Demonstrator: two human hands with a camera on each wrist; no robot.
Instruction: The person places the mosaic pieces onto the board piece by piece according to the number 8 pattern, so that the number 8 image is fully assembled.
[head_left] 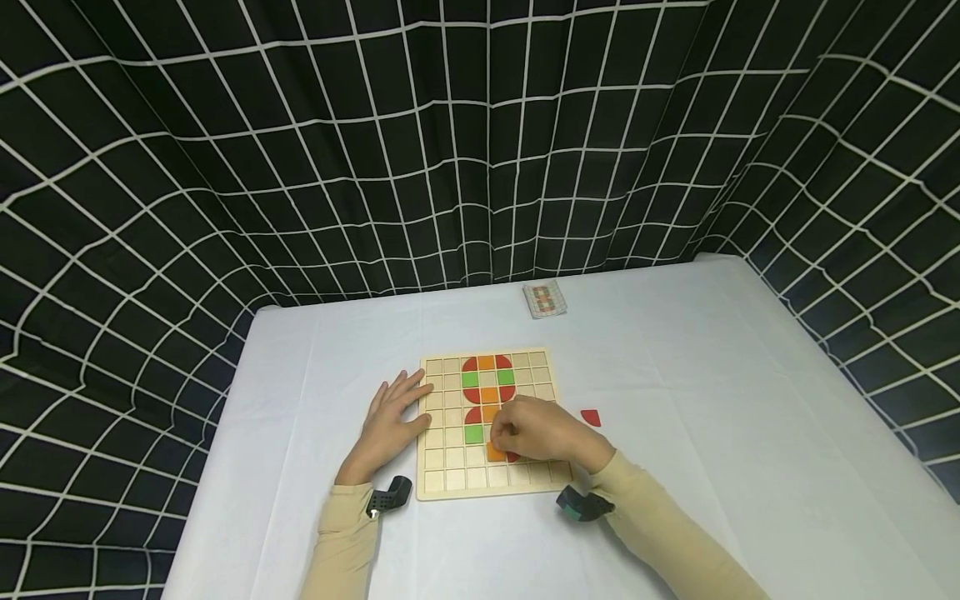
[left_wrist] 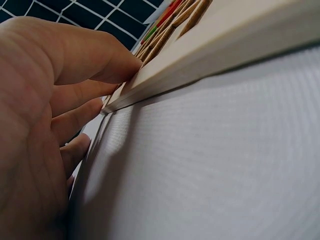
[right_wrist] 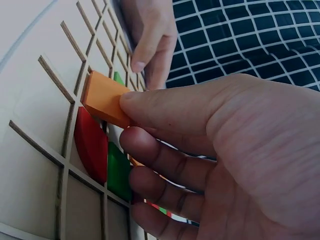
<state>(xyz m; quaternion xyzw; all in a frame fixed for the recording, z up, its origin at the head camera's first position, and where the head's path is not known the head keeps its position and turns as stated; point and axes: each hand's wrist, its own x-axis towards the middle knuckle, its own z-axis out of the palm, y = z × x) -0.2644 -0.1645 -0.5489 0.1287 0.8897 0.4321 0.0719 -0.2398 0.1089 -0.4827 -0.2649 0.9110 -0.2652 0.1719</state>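
A wooden grid board lies on the white cloth, with red, green and orange tiles set in its squares. My right hand pinches an orange square tile between thumb and fingers, low over the near rows. In the right wrist view the tile is tilted at its square, beside a red rounded tile and a green tile. At the board's left edge, my left hand rests with fingers spread, thumb and fingertips touching the rim.
A loose red rounded tile lies on the cloth to the right of the board. Farther back is a small pattern card showing a coloured grid. Dark curtains with white lines stand behind and beside the table.
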